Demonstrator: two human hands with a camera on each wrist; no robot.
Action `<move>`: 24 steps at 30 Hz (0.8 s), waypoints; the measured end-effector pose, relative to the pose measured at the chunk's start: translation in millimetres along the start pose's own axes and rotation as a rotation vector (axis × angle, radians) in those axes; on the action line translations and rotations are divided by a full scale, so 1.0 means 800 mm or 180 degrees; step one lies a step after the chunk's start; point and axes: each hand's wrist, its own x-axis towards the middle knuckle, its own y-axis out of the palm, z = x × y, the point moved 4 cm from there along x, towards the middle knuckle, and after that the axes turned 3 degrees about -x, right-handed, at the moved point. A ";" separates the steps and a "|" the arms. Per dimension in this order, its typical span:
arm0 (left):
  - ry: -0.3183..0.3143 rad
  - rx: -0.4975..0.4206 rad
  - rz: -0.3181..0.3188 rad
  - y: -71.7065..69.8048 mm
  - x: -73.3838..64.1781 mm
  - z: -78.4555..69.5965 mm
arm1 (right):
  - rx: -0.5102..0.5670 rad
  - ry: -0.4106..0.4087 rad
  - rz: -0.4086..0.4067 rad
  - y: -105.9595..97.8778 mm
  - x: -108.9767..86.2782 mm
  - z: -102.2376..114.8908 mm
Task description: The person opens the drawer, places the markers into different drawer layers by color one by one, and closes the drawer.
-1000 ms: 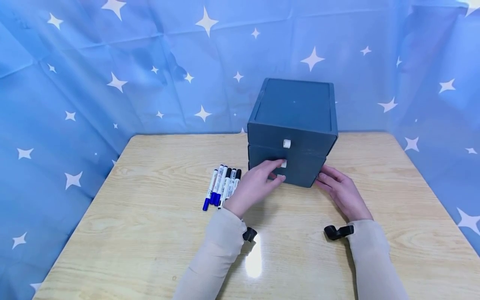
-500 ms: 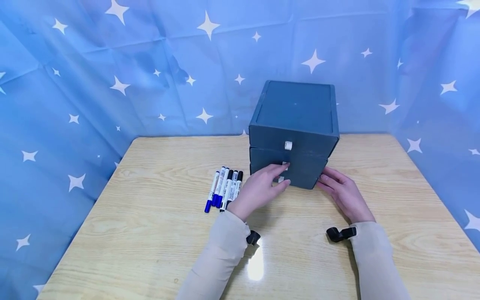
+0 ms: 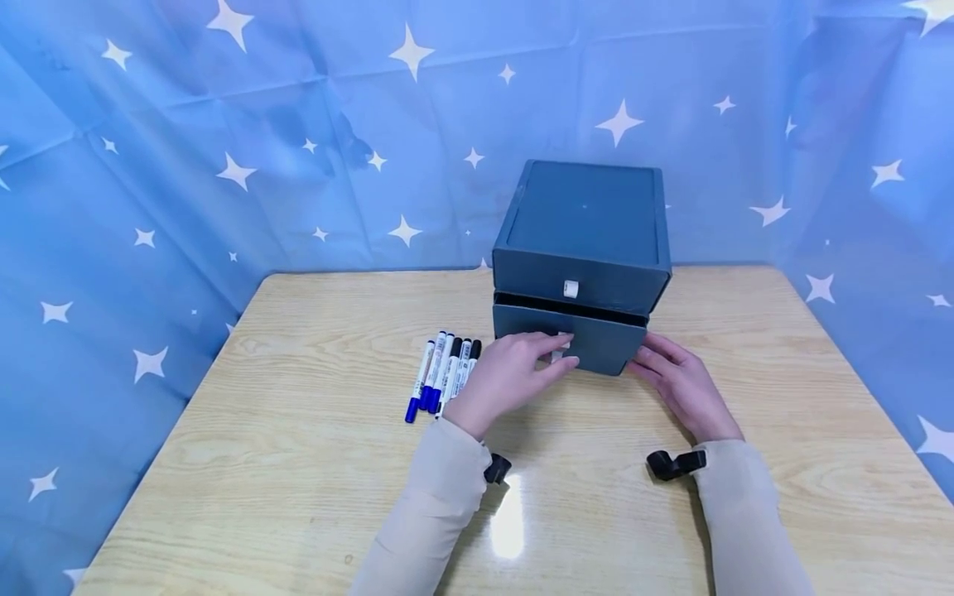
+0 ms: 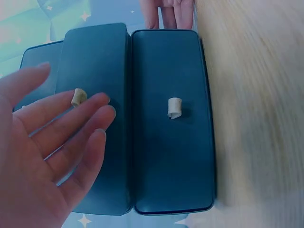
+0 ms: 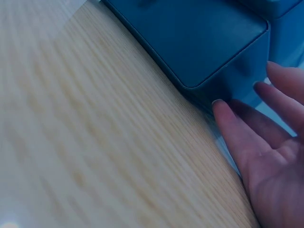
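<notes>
Opening the middle drawer of the dark blue cabinet looks to be the step in hand: it juts slightly towards the near side, a narrow gap above its front. The left hand is spread, its white knob seemingly pinched between 2 fingers. The right hand, loosely extended and gripping nothing, rests against the cabinet's lower right side. The next move probably calls for a straight near-ward pull while that hand braces the cabinet. Markers lie left on the desk.

Bright head view, white glare on tabletop, soft shadows, hazier wrist views
</notes>
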 end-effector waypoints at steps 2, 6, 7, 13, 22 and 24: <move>0.0056 0.0014 0.0004 -0.003 0.000 -0.002 | -0.0004 -0.0004 0.0012 0.000 0.000 0.001; 0.0115 0.0070 0.0027 -0.007 -0.001 -0.008 | 0.0009 0.0011 -0.0021 -0.002 -0.001 0.002; 0.0118 0.0078 0.0028 -0.008 -0.001 -0.010 | 0.0014 0.0013 -0.0026 -0.002 -0.001 0.002; 0.0152 0.0141 0.0078 -0.008 -0.004 -0.013 | 0.0006 0.0037 -0.0062 -0.002 -0.001 0.003; 0.0251 0.0241 0.0092 -0.007 -0.005 -0.017 | 0.0059 0.0007 -0.0094 -0.003 -0.001 0.003; 0.0226 0.0237 0.0136 -0.008 -0.005 -0.018 | 0.0047 -0.0012 -0.0115 -0.003 0.000 0.002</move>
